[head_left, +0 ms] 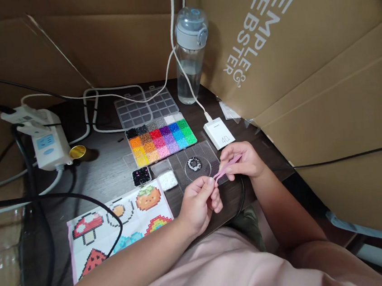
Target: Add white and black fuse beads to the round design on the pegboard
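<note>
My right hand (243,159) is closed around a pair of pink tweezers (229,163), their tips pointing left. Those tips meet the pinched thumb and forefinger of my left hand (202,201); whatever lies between these fingers is too small to make out. Just beyond both hands is a clear pegboard (184,180) with a round outline on it. On it sits a small ring of black, white and grey beads (194,163). Left of the board are a small box of black beads (141,176) and a small box of white beads (167,180).
A compartment box of coloured beads (161,139) lies lid-up behind the pegboard. A white power bank (219,133) and water bottle (189,65) stand right. Pattern sheet (128,227), power strip (49,139) and loose cables (34,196) lie left. Cardboard walls (305,58) enclose the table.
</note>
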Demonstrator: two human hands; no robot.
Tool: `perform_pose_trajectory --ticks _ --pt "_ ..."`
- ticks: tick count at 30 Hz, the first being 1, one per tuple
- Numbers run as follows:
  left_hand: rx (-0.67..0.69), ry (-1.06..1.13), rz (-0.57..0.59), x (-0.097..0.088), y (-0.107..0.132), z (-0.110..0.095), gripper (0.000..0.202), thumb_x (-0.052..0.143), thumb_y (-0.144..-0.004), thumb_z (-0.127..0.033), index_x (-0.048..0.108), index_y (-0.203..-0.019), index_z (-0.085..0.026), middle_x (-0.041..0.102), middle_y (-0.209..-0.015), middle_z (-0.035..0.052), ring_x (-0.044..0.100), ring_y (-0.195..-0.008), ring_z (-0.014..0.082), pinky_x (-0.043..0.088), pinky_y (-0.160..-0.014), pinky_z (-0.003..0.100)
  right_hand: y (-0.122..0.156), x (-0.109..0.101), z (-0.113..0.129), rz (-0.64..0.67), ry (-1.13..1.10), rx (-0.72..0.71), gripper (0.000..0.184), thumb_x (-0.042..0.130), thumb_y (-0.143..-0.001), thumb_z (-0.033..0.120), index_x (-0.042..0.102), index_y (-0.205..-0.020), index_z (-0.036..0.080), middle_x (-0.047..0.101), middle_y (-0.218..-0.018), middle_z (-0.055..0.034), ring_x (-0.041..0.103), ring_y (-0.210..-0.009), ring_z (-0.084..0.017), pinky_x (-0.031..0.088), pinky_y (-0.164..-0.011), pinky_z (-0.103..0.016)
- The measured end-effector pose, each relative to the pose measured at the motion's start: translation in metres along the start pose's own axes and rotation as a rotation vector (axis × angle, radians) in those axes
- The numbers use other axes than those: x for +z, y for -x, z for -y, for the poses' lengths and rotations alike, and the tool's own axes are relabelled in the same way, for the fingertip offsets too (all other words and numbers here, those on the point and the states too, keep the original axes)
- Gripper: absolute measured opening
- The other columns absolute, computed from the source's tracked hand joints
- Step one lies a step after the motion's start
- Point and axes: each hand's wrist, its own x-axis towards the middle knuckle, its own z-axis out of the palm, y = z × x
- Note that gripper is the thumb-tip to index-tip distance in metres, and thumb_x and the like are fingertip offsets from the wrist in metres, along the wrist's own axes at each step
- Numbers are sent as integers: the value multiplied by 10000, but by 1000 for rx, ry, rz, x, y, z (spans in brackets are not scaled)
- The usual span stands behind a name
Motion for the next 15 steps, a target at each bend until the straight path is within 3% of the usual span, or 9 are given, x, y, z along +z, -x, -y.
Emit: perform_pose_trajectory --ticks 5,11,15 --pt "74 -64 -9 4 -2 -3 284 712 -833 -363 554 -732 -150 477 -556 -54 396 -444 49 353 -432 182 -2 2 0 21 -168 9 254 779 -766 229 612 -940 150 774 -869 -102 720 -586 -159 575 -524 -241" --pt "159 -189 -31 7 -2 0 349 755 -780 -441 574 -721 -148 475 -522 -62 414 -438 54 378 -452 201 -6 12 3 46 -224 -49 184 738 -806 307 701 -859 134 744 -813 -90 677 -524 -142 539 -471 -239" --pt "186 -290 -62 7 2 5 374 766 -763 -466 600 -714 -135 498 -513 -54 431 -432 55 351 -447 199 -5 16 3 109 -201 -46 128 692 -840 243 745 -878 133 695 -783 -70 625 -487 -106 488 -449 -222"
